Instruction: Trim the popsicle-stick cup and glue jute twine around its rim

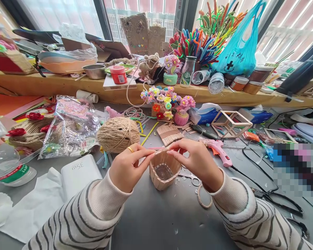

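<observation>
Grey worktop (146, 225) carries a stick-walled basket (159, 178), twine ball (118, 134) at its ten o'clock; left hand (126, 166) and right hand (202, 161) pinch its edge near twelve. Light, even finger pressure should keep it round.

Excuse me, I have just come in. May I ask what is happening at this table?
A person in striped sleeves is handling a small wooden-stick cup. The left hand and right hand both pinch at its far rim, and its open top shows. A ball of twine sits beyond the left hand. A pink glue gun lies beyond the right hand, with scissors beside the cup.
</observation>
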`<state>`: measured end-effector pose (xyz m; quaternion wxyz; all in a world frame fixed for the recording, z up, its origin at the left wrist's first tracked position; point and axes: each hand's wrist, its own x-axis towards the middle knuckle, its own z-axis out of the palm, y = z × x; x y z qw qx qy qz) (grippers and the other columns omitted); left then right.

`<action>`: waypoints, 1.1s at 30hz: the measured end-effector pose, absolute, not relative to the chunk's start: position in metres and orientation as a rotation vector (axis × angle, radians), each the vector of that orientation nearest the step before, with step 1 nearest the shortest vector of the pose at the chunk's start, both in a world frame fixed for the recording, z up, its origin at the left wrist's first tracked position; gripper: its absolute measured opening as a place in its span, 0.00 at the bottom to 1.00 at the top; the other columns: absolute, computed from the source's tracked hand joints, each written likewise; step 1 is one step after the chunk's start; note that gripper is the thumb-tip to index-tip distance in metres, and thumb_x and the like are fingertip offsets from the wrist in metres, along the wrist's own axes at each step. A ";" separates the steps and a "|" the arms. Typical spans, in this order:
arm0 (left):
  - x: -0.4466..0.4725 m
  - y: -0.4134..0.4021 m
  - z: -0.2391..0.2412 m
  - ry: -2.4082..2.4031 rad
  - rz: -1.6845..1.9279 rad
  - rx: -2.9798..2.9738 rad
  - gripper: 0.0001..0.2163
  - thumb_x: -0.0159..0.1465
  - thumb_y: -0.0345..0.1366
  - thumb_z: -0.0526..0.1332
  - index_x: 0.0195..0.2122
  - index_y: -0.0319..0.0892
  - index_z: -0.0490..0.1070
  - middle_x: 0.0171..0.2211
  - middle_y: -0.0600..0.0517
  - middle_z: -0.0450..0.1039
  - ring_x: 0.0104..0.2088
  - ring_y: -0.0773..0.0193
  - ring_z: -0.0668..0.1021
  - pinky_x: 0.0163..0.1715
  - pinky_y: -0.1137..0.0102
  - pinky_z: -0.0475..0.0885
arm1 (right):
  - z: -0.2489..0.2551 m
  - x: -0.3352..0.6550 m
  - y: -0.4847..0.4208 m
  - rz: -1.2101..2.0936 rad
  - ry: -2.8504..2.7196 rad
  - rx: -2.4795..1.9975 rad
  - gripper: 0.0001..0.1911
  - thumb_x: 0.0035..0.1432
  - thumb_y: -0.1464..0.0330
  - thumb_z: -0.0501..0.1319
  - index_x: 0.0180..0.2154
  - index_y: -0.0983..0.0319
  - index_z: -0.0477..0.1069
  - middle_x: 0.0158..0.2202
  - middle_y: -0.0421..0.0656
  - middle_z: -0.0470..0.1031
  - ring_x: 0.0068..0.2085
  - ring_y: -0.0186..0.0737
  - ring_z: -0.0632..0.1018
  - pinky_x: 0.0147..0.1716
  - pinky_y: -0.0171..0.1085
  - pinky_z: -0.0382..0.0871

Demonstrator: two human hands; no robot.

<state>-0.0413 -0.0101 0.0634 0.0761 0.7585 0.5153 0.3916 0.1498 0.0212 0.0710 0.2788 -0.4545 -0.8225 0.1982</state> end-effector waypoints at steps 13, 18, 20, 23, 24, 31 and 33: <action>-0.042 -0.010 0.072 1.516 1.104 2.540 0.11 0.60 0.33 0.53 0.36 0.40 0.76 0.23 0.51 0.70 0.24 0.71 0.73 0.25 0.79 0.69 | 0.071 0.140 0.024 0.393 -2.281 -1.200 0.05 0.54 0.71 0.58 0.33 0.61 0.72 0.32 0.41 0.73 0.33 0.34 0.72 0.33 0.32 0.64; -0.041 -0.011 0.069 1.482 1.188 2.514 0.10 0.60 0.31 0.54 0.36 0.38 0.75 0.25 0.51 0.70 0.24 0.72 0.73 0.25 0.79 0.69 | 0.068 0.141 0.027 0.361 -2.332 -1.129 0.05 0.54 0.72 0.58 0.33 0.62 0.72 0.31 0.42 0.73 0.34 0.35 0.72 0.34 0.32 0.64; -0.041 -0.012 0.068 1.475 1.207 2.541 0.10 0.60 0.30 0.54 0.33 0.39 0.75 0.26 0.50 0.71 0.25 0.71 0.74 0.26 0.79 0.70 | 0.067 0.143 0.028 0.335 -2.356 -1.091 0.06 0.56 0.72 0.57 0.33 0.62 0.72 0.31 0.43 0.73 0.34 0.35 0.72 0.34 0.32 0.64; -0.041 -0.012 0.066 1.503 1.196 2.579 0.10 0.59 0.30 0.54 0.31 0.39 0.76 0.25 0.51 0.71 0.26 0.70 0.75 0.27 0.78 0.70 | 0.066 0.144 0.029 0.286 -2.384 -1.058 0.07 0.57 0.71 0.55 0.33 0.62 0.72 0.31 0.43 0.72 0.33 0.34 0.72 0.33 0.32 0.64; -0.042 -0.012 0.066 1.516 1.188 2.586 0.10 0.59 0.31 0.54 0.31 0.39 0.76 0.25 0.51 0.71 0.26 0.70 0.75 0.27 0.78 0.70 | 0.066 0.145 0.030 0.277 -2.392 -1.052 0.07 0.57 0.71 0.55 0.34 0.62 0.72 0.31 0.43 0.72 0.33 0.34 0.73 0.33 0.32 0.64; -0.040 -0.009 0.068 1.586 1.064 2.606 0.09 0.58 0.33 0.56 0.29 0.40 0.76 0.24 0.52 0.71 0.18 0.74 0.71 0.20 0.78 0.66 | 0.066 0.143 0.031 0.295 -2.390 -1.050 0.08 0.57 0.71 0.55 0.32 0.62 0.73 0.31 0.43 0.73 0.34 0.35 0.73 0.34 0.32 0.65; -0.038 -0.009 0.070 1.652 0.998 2.587 0.09 0.57 0.34 0.57 0.28 0.41 0.76 0.24 0.53 0.71 0.16 0.75 0.68 0.19 0.78 0.65 | 0.066 0.143 0.031 0.306 -2.390 -1.057 0.08 0.57 0.71 0.55 0.32 0.63 0.73 0.31 0.43 0.73 0.34 0.35 0.73 0.34 0.32 0.65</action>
